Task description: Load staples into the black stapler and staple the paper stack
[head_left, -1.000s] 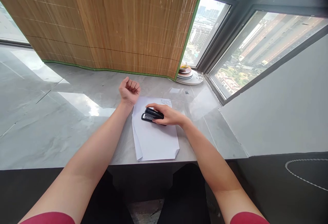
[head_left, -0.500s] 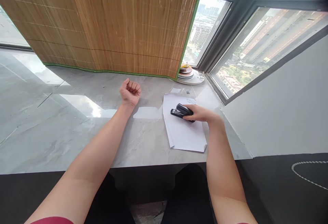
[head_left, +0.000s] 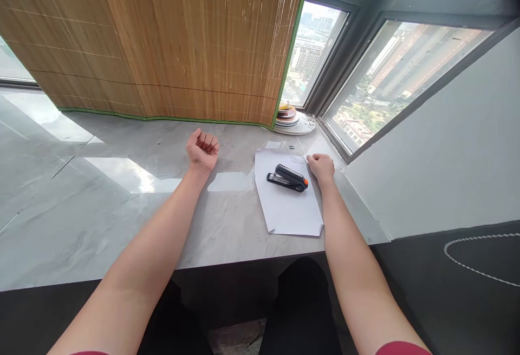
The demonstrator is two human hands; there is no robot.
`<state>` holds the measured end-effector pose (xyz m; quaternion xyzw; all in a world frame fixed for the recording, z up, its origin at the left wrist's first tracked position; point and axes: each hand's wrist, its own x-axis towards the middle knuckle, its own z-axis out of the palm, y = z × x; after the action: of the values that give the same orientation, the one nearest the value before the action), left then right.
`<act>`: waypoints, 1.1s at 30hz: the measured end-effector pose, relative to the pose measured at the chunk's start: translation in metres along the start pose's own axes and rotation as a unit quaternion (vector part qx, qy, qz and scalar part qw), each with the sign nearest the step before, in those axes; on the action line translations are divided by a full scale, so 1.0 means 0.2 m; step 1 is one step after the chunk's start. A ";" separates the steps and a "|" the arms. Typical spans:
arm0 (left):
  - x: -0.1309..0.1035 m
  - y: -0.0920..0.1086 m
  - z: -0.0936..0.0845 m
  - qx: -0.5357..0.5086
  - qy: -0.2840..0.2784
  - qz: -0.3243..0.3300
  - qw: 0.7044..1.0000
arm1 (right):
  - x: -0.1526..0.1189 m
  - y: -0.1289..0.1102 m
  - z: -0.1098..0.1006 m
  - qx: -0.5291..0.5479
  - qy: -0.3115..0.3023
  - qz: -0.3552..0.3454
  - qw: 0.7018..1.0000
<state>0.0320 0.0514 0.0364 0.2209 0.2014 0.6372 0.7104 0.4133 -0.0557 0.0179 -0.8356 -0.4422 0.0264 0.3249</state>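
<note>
A black stapler (head_left: 287, 178) with an orange end lies on a white sheet of paper (head_left: 290, 214). Its upper arm is raised from the base toward the left. Just right of the paper's upper edge rests my right hand (head_left: 322, 168), closed in a loose fist and apart from the stapler. Over on the left, my left hand (head_left: 202, 150) lies palm up on the grey marble-look ledge with its fingers curled in and nothing visible in them. Staple strips (head_left: 291, 147), small and dark, sit just beyond the paper's top edge.
A bamboo blind (head_left: 182, 46) with green edging hangs down to the ledge (head_left: 122, 225) at the back. Stacked plates (head_left: 293, 123) stand in the window corner. A white wall (head_left: 430, 144) bounds the right side, and a beaded cord (head_left: 450, 257) hangs low there.
My right hand has let go of the stapler, moved right and closed into a fist. The stapler stays on the paper. My left hand keeps its pose; the view has shifted slightly.
</note>
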 end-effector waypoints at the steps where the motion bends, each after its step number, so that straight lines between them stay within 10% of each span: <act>1: 0.00 0.00 0.00 -0.005 -0.005 0.000 1.000 | 0.01 0.01 0.02 -0.041 -0.014 0.022 0.999; 7: 0.00 0.00 0.01 -0.013 0.002 -0.003 1.000 | 0.02 0.01 0.06 -0.069 -0.014 0.017 0.997; 12: -0.01 0.01 0.01 -0.002 0.008 0.001 1.000 | 0.03 -0.03 0.10 0.005 0.028 -0.163 0.986; 24: -0.15 -0.03 0.01 0.185 0.059 0.015 0.981 | 0.04 -0.03 0.23 -0.073 -0.165 -0.198 0.963; 27: -0.29 0.02 -0.02 0.483 0.082 0.065 0.870 | 0.03 -0.04 0.24 -0.101 -0.174 -0.187 0.962; 31: -0.51 0.35 -0.25 0.792 0.172 0.149 0.567 | 0.02 -0.06 0.24 -0.126 -0.184 -0.184 0.957; 33: -0.60 0.57 -0.41 0.832 0.260 0.080 0.483 | 0.02 -0.07 0.25 -0.133 -0.185 -0.183 0.956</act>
<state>-0.1192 -0.0528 0.0350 0.5483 0.7947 0.2545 0.0554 0.3893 -0.0222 -0.0128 -0.7566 -0.6394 0.0618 0.1223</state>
